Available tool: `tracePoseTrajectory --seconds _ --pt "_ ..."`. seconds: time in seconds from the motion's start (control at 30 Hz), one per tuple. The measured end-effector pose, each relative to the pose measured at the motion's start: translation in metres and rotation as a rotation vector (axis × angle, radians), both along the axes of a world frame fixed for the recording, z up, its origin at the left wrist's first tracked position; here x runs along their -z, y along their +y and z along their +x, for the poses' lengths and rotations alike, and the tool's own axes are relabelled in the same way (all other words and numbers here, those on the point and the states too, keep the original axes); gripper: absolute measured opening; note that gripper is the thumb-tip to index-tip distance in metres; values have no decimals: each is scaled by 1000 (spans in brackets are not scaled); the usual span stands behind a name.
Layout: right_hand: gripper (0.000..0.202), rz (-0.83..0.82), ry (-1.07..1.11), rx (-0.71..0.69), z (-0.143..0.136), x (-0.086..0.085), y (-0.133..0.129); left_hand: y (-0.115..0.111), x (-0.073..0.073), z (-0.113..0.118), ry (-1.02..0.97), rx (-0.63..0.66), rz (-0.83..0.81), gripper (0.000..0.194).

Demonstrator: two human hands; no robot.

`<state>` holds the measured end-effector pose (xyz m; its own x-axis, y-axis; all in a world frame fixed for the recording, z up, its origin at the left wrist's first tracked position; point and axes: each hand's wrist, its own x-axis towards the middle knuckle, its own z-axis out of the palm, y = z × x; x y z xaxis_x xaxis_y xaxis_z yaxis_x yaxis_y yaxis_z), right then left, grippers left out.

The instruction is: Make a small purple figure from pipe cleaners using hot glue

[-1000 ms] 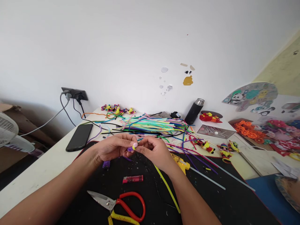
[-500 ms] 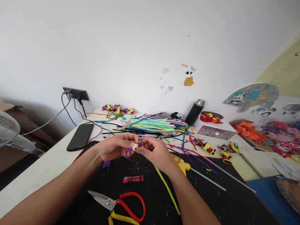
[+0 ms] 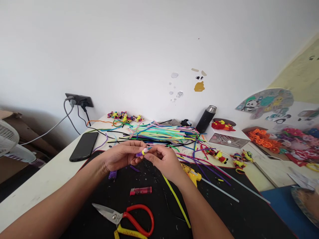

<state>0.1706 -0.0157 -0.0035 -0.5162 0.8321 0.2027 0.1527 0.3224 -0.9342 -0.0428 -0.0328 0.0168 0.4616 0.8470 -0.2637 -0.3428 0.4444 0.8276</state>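
Note:
Between my two hands is a small pipe-cleaner piece [image 3: 141,153], purple with a yellow band and a pale pink end. My left hand [image 3: 123,156] is closed, pinching its purple part from the left. On the right side, the thumb and fingers of my right hand [image 3: 165,161] close on the yellow and pink end; the fingertips partly hide it. A purple fuzzy piece [image 3: 112,175] lies on the black mat [image 3: 154,219] below my left hand. A yellow-green pipe cleaner [image 3: 176,200] runs down the mat beside my right forearm.
Scissors [image 3: 141,219] and a red lighter [image 3: 141,191] lie on the mat. A yellow glue gun [image 3: 191,174] with a clear glue stick is right of my right hand. Behind are piled pipe cleaners [image 3: 159,132], a black flask [image 3: 205,119] and a phone [image 3: 84,146].
The small piece has shifted and turned slightly between my fingers, its pink end now a little higher and further right. The camera view has moved slightly.

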Motion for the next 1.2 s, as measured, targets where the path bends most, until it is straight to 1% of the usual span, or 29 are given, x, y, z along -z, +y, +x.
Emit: tracePoseTrajectory --seconds 0.17,0.33,0.47,0.6,0.73,0.83,1.0,1.2 --pt "37 -20 20 13 0 0 1 0 1 2 0 -37 -11 28" --pt "37 -23 2 24 0 5 2 1 3 3 32 -62 11 32" --pt "35 -24 14 41 0 8 4 1 2 3 69 -44 93 40" --pt "33 -23 18 62 0 11 6 -1 -2 2 198 -45 183 46" --pt "31 -10 2 107 0 12 8 -3 -7 4 347 -94 234 46" --pt "29 8 -12 116 -1 10 7 -3 -7 8 414 -151 269 45" --pt "29 15 -43 119 -2 6 5 -2 -4 13 453 -251 330 51" --pt "26 19 -61 120 -2 5 4 -1 1 14 488 -271 411 43"
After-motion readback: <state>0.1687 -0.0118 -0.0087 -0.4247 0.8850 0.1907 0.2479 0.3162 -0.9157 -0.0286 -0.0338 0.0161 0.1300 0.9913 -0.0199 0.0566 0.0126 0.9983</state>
